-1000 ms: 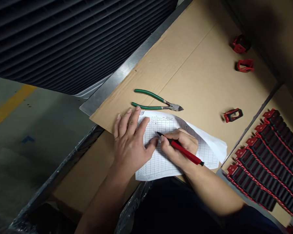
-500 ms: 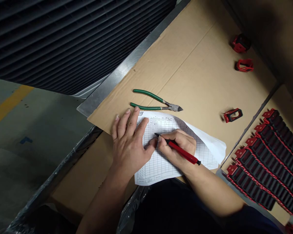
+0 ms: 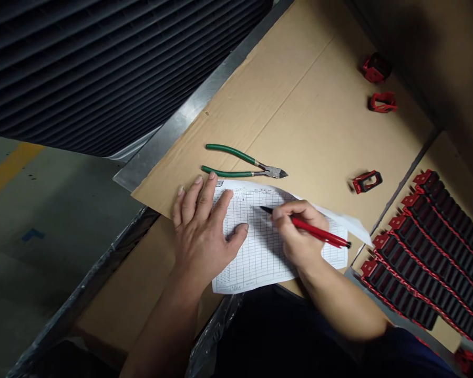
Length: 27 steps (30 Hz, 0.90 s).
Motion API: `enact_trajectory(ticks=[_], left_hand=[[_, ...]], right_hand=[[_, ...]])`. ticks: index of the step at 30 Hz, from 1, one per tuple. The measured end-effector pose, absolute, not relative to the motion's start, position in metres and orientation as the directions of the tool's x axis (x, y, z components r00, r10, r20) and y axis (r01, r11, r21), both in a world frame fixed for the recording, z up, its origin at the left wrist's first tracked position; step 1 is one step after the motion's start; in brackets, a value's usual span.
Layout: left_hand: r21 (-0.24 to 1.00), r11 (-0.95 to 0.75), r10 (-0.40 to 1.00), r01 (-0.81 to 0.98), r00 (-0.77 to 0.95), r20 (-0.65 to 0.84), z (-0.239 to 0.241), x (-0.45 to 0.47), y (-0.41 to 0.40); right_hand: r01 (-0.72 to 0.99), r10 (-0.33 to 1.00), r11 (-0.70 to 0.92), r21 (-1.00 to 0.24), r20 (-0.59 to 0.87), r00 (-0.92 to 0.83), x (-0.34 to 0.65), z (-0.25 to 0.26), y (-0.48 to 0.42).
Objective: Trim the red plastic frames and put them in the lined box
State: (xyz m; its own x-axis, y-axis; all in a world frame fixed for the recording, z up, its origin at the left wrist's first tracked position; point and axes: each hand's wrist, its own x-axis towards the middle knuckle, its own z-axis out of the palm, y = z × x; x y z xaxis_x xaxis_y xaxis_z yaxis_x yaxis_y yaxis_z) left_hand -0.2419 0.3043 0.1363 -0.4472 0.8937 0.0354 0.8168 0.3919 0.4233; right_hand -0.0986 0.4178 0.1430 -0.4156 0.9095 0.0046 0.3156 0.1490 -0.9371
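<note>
A printed form with a grid (image 3: 256,247) lies on the cardboard, its right edge curling up. My left hand (image 3: 205,231) rests flat on the form's left side with fingers spread. In my right hand (image 3: 301,231) is a red pen (image 3: 319,232) with a black tip end, pointing left over the grid's upper part. Whether the tip touches the paper I cannot tell. Just beyond the form lie diagonal cutters (image 3: 244,160) with green handles, jaws pointing right; my left fingertips are close to the lower handle.
Cardboard (image 3: 276,115) covers the metal-edged table (image 3: 197,105). Several rows of black-and-red pieces (image 3: 437,252) sit at the right. Loose red-and-black parts lie nearby, one a small frame (image 3: 366,181), another a red bracket (image 3: 383,102). A dark ribbed panel (image 3: 114,63) stands at the upper left.
My right hand has shifted right and lifted the pen away from my left thumb. The form's curled edge has moved with it. My left hand stays on the paper; the whole view shifts slightly.
</note>
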Motion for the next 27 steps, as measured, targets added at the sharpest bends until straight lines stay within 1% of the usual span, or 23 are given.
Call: enact_trajectory(ticks=[3, 6, 8, 11, 13, 15, 17, 18, 20, 21, 23, 24, 25, 27], left_hand=[[0.432, 0.396, 0.894, 0.810, -0.448, 0.022, 0.137, -0.242, 0.304], [0.441, 0.397, 0.896, 0.805, -0.444, 0.003, 0.138, -0.242, 0.305], [0.441, 0.387, 0.901, 0.810, -0.434, 0.006, 0.138, -0.242, 0.304], [0.421, 0.368, 0.904, 0.829, -0.425, 0.047, 0.136, -0.241, 0.304], [0.403, 0.364, 0.901, 0.840, -0.427, 0.077, 0.134, -0.241, 0.304], [0.395, 0.365, 0.899, 0.843, -0.430, 0.087, 0.133, -0.240, 0.304], [0.399, 0.368, 0.899, 0.840, -0.431, 0.078, 0.133, -0.238, 0.305], [0.402, 0.370, 0.899, 0.837, -0.432, 0.072, 0.133, -0.238, 0.305], [0.403, 0.376, 0.898, 0.835, -0.436, 0.065, 0.134, -0.237, 0.306], [0.401, 0.381, 0.896, 0.833, -0.440, 0.062, 0.134, -0.236, 0.307], [0.395, 0.393, 0.892, 0.830, -0.449, 0.055, 0.135, -0.235, 0.309], [0.390, 0.399, 0.890, 0.830, -0.453, 0.052, 0.136, -0.235, 0.310], [0.383, 0.407, 0.887, 0.830, -0.458, 0.050, 0.136, -0.235, 0.310], [0.373, 0.420, 0.882, 0.827, -0.469, 0.046, 0.137, -0.234, 0.311]], right_hand=[[0.133, 0.954, 0.043, -0.990, 0.001, -0.299, -0.078, 0.138, 0.445], [0.026, 0.980, -0.073, -0.997, -0.076, -0.184, -0.055, 0.128, 0.476], [-0.026, 0.987, -0.096, -0.995, -0.092, -0.130, -0.043, 0.121, 0.491], [-0.039, 0.996, -0.067, -0.997, -0.064, -0.064, -0.034, 0.114, 0.499], [-0.003, 0.999, -0.043, -0.999, -0.043, -0.030, -0.034, 0.112, 0.496], [0.070, 0.999, -0.016, -0.997, -0.020, -0.049, -0.035, 0.115, 0.492], [0.168, 0.992, 0.046, -0.985, 0.026, -0.121, -0.040, 0.124, 0.488], [0.212, 0.981, 0.102, -0.972, 0.063, -0.181, -0.045, 0.129, 0.488], [0.270, 0.912, 0.268, -0.925, 0.153, -0.380, -0.059, 0.142, 0.491], [0.267, 0.836, 0.373, -0.888, 0.197, -0.512, -0.069, 0.146, 0.495], [0.196, 0.583, 0.572, -0.797, 0.226, -0.780, -0.093, 0.151, 0.503], [0.162, 0.470, 0.638, -0.753, 0.214, -0.856, -0.106, 0.151, 0.508], [0.159, 0.399, 0.684, -0.712, 0.183, -0.899, -0.118, 0.149, 0.513], [0.174, 0.316, 0.743, -0.646, 0.109, -0.942, -0.138, 0.144, 0.523]])
